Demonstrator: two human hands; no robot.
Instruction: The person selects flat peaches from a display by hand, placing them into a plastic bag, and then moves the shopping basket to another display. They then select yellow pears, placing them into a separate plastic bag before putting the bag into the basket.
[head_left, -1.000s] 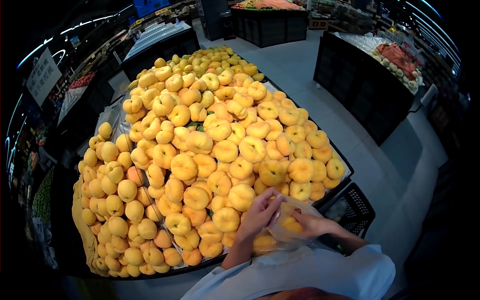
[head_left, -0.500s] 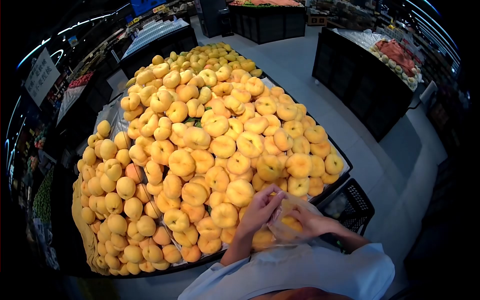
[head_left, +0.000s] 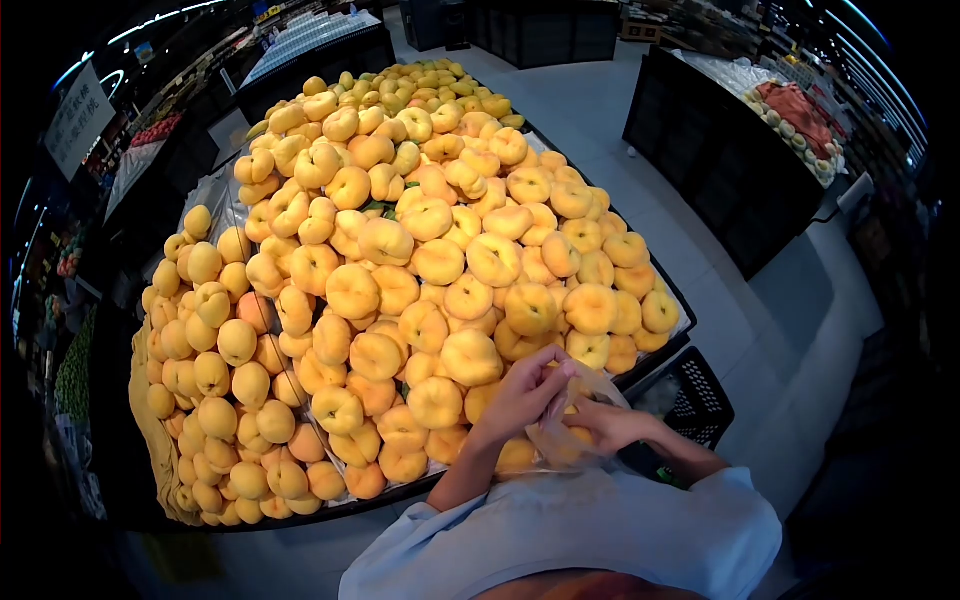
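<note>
Watching from the head view now, and pinching a thin, clear plastic bag with the left hand at the lower centre of the frame, pressing thumb to fingers on the filmy edge. Keeping the right hand just to the right, curling fingers against the crinkling film; being unable to tell whether grasping anything with it, what with all that glare and blur. Catching patches of yellow through the plastic there, without being able to tell inside from behind.

Rising beyond, filling the middle of the frame: a great heap of flat peaches, squashed and doughnut-like, dimpling at the centres, showing matte, velvety skins. Poking out among them, some green leaves. Sloping down the left side, rounder fruit, glowing deeper orange in places, bordering on a rumpled mustard cloth. Crowding the top of the heap, smaller yellow-green fruit.

Sitting just right of the hands, a black crate, showing rows of perforations. Spreading along the bottom, a soft, pale shirt. Standing upper right, a dark panelled stand, bearing a wrinkled red cloth among pale round fruit.
</note>
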